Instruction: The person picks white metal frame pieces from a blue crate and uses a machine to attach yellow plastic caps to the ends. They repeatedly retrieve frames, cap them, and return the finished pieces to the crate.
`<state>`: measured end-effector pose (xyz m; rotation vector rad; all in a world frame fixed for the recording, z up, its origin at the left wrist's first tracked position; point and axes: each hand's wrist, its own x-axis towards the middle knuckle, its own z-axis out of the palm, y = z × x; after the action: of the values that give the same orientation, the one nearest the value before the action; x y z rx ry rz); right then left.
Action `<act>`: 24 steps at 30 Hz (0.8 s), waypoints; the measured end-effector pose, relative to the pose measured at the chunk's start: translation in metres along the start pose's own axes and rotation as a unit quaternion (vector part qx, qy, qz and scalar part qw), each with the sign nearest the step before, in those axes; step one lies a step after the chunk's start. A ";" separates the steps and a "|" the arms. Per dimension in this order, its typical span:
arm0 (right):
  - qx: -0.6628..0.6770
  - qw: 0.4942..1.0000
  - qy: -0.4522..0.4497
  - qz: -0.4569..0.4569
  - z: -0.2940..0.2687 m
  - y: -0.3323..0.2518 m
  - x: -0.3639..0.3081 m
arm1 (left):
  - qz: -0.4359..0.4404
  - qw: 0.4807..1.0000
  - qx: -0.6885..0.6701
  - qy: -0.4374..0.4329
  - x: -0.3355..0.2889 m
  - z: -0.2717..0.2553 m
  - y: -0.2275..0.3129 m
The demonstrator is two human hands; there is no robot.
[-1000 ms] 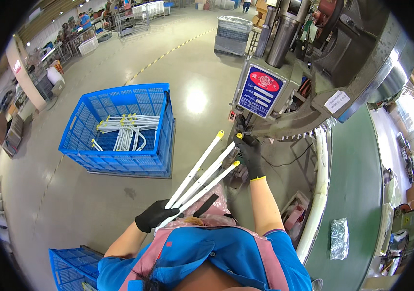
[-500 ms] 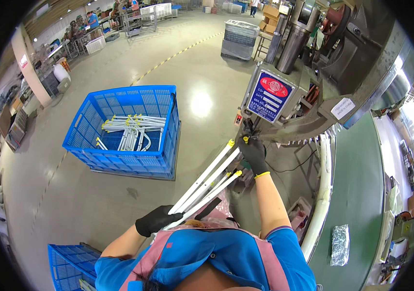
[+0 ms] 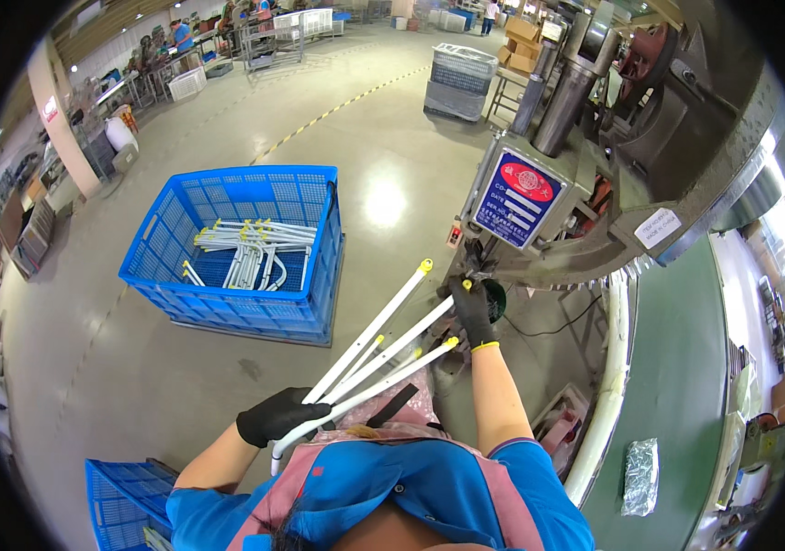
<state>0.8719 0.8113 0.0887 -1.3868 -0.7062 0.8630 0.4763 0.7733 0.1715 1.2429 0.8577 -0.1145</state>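
Observation:
Several white tubes [image 3: 376, 323] with yellow end caps fan out in front of my body. My left hand [image 3: 284, 415], in a black glove, is wrapped round their lower ends, where one tube bends. My right hand [image 3: 471, 308], also black-gloved, is closed on the capped far end of the middle tube [image 3: 411, 336], just below the head of a large grey machine [image 3: 585, 179]. The machine's working point is partly hidden behind the glove and cannot be made out. The other capped ends stick out free on both sides of that tube.
A blue crate [image 3: 227, 308] with similar white tubes stands on the floor at the left. Another blue crate [image 3: 121, 510] is at the lower left. On the right runs a green bench top [image 3: 659, 376] bearing a silvery packet [image 3: 640, 477]. Stacked baskets [image 3: 459, 78] stand farther back.
The tubes have spread wider apart. My left hand has shifted a little left with their lower ends, and my right hand has drawn slightly down and back from the machine.

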 end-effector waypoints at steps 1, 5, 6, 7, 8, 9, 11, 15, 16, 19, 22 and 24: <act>-0.101 0.994 0.013 0.026 -0.001 0.003 -0.001 | 0.007 1.000 -0.016 0.007 0.001 0.000 -0.001; -0.076 0.997 0.007 -0.013 -0.003 0.010 -0.001 | 0.095 0.994 0.042 0.025 0.011 0.001 -0.012; -0.105 0.994 -0.008 -0.030 -0.004 0.011 -0.003 | 0.084 0.996 0.029 0.012 0.013 -0.001 -0.015; -0.134 0.990 -0.024 -0.047 -0.007 0.011 -0.005 | 0.072 0.997 0.015 0.000 0.016 -0.005 -0.018; -0.170 0.983 -0.030 -0.062 -0.010 0.011 -0.005 | 0.047 0.999 0.004 -0.004 0.019 -0.008 -0.020; -0.172 0.981 -0.014 -0.093 -0.014 0.014 -0.013 | 0.052 0.999 0.006 -0.009 0.021 -0.010 -0.022; -0.080 0.996 -0.009 -0.048 -0.024 0.023 -0.026 | 0.084 0.996 0.002 -0.029 0.023 -0.013 -0.026; -0.100 0.994 -0.044 0.010 -0.044 0.054 -0.042 | 0.094 0.994 -0.025 -0.050 0.025 -0.012 -0.027; -0.125 0.990 -0.063 0.033 -0.049 0.060 -0.042 | 0.090 0.995 -0.024 -0.045 0.024 -0.010 -0.026; -0.092 0.996 -0.015 0.008 -0.055 0.073 -0.044 | 0.088 0.995 -0.022 -0.033 0.022 -0.003 -0.023; -0.133 0.990 0.046 -0.009 -0.051 0.063 -0.047 | 0.102 0.994 -0.021 -0.028 0.016 0.001 -0.020; -0.112 0.990 0.077 -0.027 -0.045 0.046 -0.053 | 0.093 0.994 -0.043 -0.027 0.013 0.004 -0.019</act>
<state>0.8769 0.7416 0.0429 -1.6092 -0.7351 0.6404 0.4773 0.7672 0.1488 1.2266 0.6899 0.0387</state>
